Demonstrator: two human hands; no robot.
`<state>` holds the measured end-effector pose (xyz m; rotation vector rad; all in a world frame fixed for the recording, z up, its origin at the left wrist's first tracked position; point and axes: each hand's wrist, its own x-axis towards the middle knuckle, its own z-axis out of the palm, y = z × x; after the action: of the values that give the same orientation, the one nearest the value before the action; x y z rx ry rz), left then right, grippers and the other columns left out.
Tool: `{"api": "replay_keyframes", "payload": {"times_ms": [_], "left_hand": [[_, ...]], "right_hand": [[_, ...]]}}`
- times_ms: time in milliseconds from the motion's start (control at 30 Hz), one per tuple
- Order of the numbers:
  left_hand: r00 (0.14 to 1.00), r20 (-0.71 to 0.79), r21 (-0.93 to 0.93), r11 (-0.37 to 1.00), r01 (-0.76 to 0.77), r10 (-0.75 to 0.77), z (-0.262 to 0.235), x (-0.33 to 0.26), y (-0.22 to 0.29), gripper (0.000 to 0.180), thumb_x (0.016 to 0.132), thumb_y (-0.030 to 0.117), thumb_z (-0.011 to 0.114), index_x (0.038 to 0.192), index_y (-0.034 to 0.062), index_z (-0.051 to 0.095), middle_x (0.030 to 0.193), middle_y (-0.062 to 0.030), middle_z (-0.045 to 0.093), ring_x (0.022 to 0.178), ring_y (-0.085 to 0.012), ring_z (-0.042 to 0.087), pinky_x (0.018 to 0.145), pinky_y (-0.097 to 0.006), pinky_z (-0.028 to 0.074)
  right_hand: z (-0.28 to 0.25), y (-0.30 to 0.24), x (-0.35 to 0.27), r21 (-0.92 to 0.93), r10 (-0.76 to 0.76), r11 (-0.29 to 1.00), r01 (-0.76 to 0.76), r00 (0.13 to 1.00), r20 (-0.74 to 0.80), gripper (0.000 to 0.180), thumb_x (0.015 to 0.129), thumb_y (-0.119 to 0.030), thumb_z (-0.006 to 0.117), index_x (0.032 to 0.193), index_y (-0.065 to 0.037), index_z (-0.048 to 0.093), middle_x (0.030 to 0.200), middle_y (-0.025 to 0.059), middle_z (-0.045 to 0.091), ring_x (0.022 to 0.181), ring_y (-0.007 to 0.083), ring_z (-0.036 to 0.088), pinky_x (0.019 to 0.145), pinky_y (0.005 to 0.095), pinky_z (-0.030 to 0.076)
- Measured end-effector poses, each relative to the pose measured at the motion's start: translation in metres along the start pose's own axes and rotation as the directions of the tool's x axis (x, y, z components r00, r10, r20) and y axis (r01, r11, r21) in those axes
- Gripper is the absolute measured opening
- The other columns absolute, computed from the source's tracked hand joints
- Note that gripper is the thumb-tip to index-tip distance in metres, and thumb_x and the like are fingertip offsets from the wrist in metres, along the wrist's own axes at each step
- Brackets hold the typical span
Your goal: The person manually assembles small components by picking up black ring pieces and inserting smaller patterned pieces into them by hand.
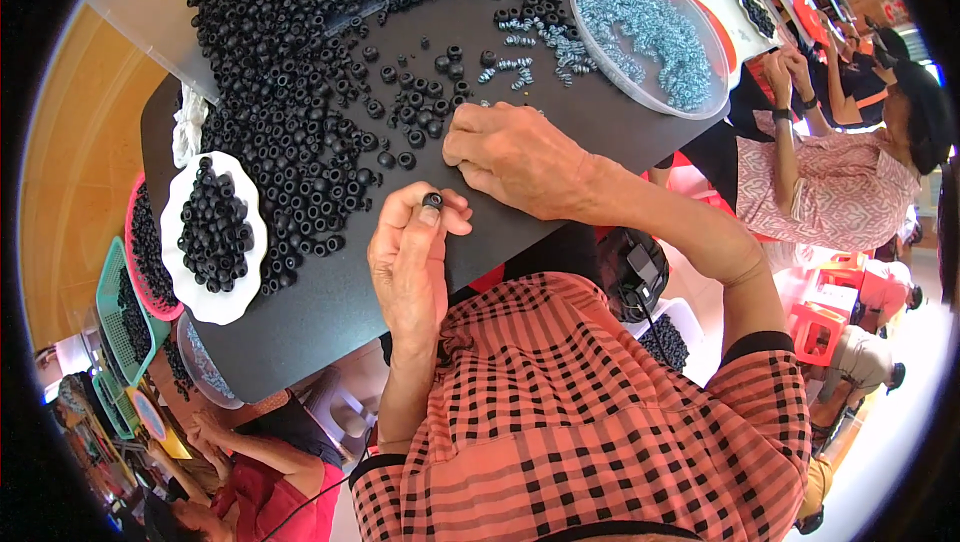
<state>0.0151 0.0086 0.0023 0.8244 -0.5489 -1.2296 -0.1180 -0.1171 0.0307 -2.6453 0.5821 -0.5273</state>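
Note:
My left hand is closed, with a small round black knob pinched between thumb and fingers, its hollow end facing up. Just to the right, my right hand hangs low over the table, fingers curled together; whatever is in them is hidden. Beyond it, small silvery-blue spiral metal inserts lie loose on the dark table. A large heap of the same black knobs covers the table's left and far side, and a few stray ones sit close to my fingers.
At far right stands a clear round tub of the metal inserts. A white scalloped dish piled with black knobs is at left. Pink and green baskets stand past the left edge. Other people sit at left and right, near red stools.

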Motion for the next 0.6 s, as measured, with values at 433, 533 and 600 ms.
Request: {"api": "replay_keyframes", "payload": {"times_ms": [433,533,600], "left_hand": [[1.000,-0.017,-0.007,1.000,0.015,-0.015,0.0006,-0.0012,-0.0009,0.016,0.095,0.007,0.049,0.107,-0.0023,0.056,0.081,-0.0106,0.063,0.091,-0.0193,0.059,0.092,-0.036,0.045],[1.000,-0.011,-0.008,1.000,0.004,-0.004,0.0013,0.0009,-0.0015,0.017,0.094,0.006,0.049,0.107,-0.0025,0.055,0.082,-0.0111,0.063,0.090,-0.0191,0.059,0.091,-0.036,0.045],[1.000,-0.001,0.009,1.000,-0.013,0.013,0.0016,0.0019,-0.0008,0.017,0.095,0.007,0.049,0.107,-0.0027,0.055,0.084,-0.0114,0.063,0.089,-0.0189,0.060,0.091,-0.036,0.046]], "right_hand": [[0.0046,-0.0044,-0.0036,0.466,0.202,0.876,-0.127,0.973,-0.115,0.016,0.079,0.003,0.060,0.093,-0.002,0.064,0.083,0.0059,0.061,0.069,0.0111,0.060,0.061,0.0253,0.049],[0.0076,-0.0050,-0.0024,0.690,0.366,0.695,-0.204,0.926,-0.095,0.012,0.077,-0.005,0.064,0.088,-0.002,0.066,0.076,0.0068,0.062,0.063,0.0106,0.059,0.057,0.0264,0.048],[0.0091,-0.0060,-0.0038,0.719,0.382,0.662,-0.210,0.920,-0.083,0.012,0.077,-0.005,0.063,0.088,-0.002,0.066,0.077,0.0068,0.063,0.064,0.0105,0.059,0.057,0.0261,0.047]]}}
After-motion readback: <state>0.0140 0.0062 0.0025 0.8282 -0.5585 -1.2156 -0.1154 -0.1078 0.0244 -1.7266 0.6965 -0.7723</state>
